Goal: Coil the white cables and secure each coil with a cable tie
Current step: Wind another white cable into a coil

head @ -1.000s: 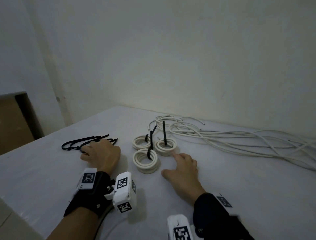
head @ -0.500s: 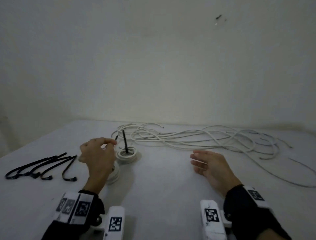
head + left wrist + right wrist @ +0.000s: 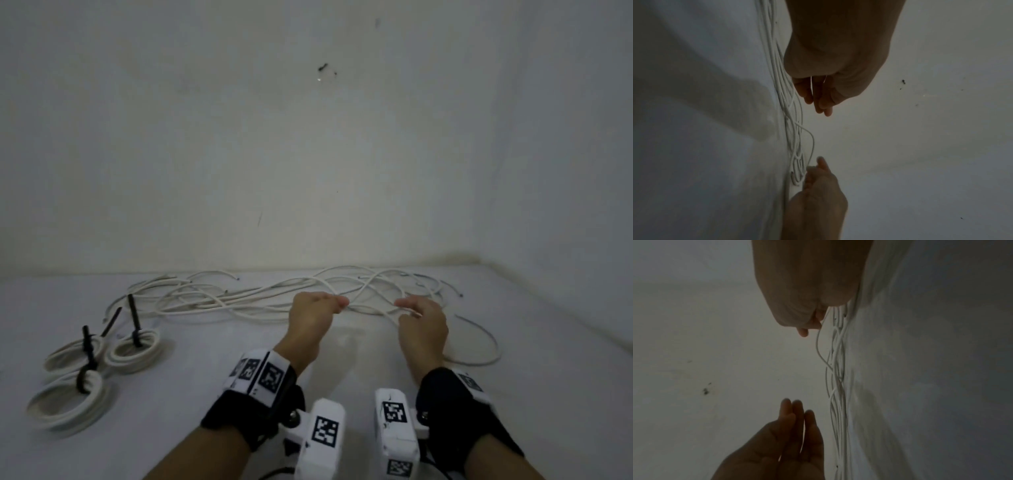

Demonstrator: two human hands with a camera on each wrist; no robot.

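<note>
Loose white cables (image 3: 239, 298) lie tangled along the back of the table by the wall. My right hand (image 3: 406, 310) pinches one strand (image 3: 818, 345) of them between thumb and fingertips and lifts it slightly off the pile. My left hand (image 3: 337, 305) hovers just left of it over the cables, fingers fairly straight in the right wrist view (image 3: 795, 415), holding nothing that I can see. Three finished coils (image 3: 135, 353), (image 3: 73, 353), (image 3: 65, 401) lie at the left, each bound by a black cable tie (image 3: 133, 318) with its tail sticking up.
The white table (image 3: 205, 394) meets the wall (image 3: 308, 171) right behind the cables, with a corner at the far right. One cable loop (image 3: 486, 346) trails out to the right of my right hand.
The view swung right and the spare black ties left the frame. Both hands moved away from the coils to the loose cables. My right hand took hold of a strand.
</note>
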